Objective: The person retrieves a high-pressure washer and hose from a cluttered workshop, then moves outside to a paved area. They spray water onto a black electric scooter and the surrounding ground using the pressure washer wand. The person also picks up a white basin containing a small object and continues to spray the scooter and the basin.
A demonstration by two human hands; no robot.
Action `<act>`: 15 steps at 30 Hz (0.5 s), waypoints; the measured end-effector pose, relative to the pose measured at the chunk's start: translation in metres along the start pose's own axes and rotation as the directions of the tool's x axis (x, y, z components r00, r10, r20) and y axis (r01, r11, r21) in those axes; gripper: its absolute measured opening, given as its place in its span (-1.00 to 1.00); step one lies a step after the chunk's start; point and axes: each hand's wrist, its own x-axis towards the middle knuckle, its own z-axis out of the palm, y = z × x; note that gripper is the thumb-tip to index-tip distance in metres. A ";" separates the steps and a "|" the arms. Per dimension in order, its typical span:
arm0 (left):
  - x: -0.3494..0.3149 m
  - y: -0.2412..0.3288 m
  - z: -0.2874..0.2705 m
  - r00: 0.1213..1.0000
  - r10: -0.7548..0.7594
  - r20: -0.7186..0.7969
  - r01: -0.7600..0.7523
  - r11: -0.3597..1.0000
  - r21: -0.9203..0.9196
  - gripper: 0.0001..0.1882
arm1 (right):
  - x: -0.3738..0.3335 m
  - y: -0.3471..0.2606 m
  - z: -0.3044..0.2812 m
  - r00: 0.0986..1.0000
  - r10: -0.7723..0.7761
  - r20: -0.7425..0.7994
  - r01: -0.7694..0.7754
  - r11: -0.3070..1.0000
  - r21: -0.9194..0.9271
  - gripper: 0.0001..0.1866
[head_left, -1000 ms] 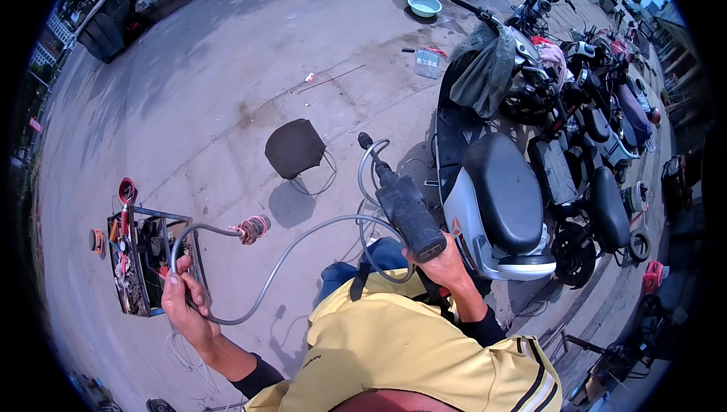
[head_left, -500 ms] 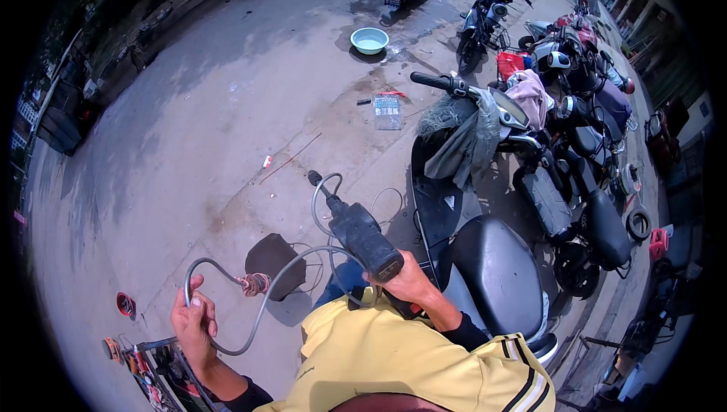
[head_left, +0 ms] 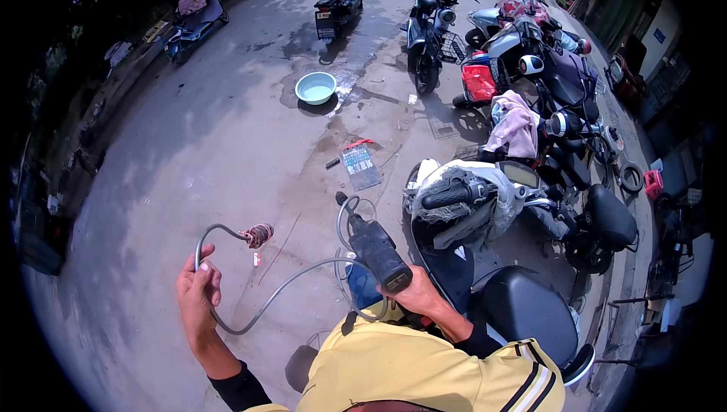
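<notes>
My right hand (head_left: 421, 293) is closed round a black power tool (head_left: 379, 254) with a narrow dark nose pointing away from me. A thick grey cable (head_left: 284, 285) loops around the tool and sags across to the left. My left hand (head_left: 199, 291) pinches that cable between thumb and fingers, near its far end. A reddish, coiled-looking end piece (head_left: 260, 235) hangs in the air beyond my left fingers; I cannot make out its exact kind. Just right of my right hand stands a scooter with a black seat (head_left: 526, 312), and a cloth-and-plastic cover (head_left: 485, 196) drapes its handlebar.
Ahead on the concrete sits a pale green basin (head_left: 316, 100), with a printed clear sheet (head_left: 360, 168) closer to me. Several parked scooters line the right side, one with a red bag (head_left: 478, 82). Another electric bike (head_left: 333, 14) stands farther off.
My view has shifted forward and up, so the basin and scooters sit differently. The dark stool-like object has mostly left view. Both hands keep their holds; the cable end swings farther ahead.
</notes>
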 end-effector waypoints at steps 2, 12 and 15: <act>0.045 0.006 -0.010 1.000 0.020 -0.005 -0.020 1.000 0.020 -0.63 | 0.050 -0.009 0.013 0.999 -0.001 0.032 0.002 1.000 -0.024 -0.72; 0.317 0.002 -0.029 0.962 -0.226 0.153 0.221 0.974 0.048 -0.67 | 0.254 -0.097 0.051 0.974 0.011 -0.227 0.000 0.999 0.048 -0.78; 0.408 -0.007 -0.022 0.933 -0.269 0.238 0.274 0.962 0.016 -0.70 | 0.306 -0.102 0.051 0.946 0.067 -0.317 0.001 0.978 0.211 -0.69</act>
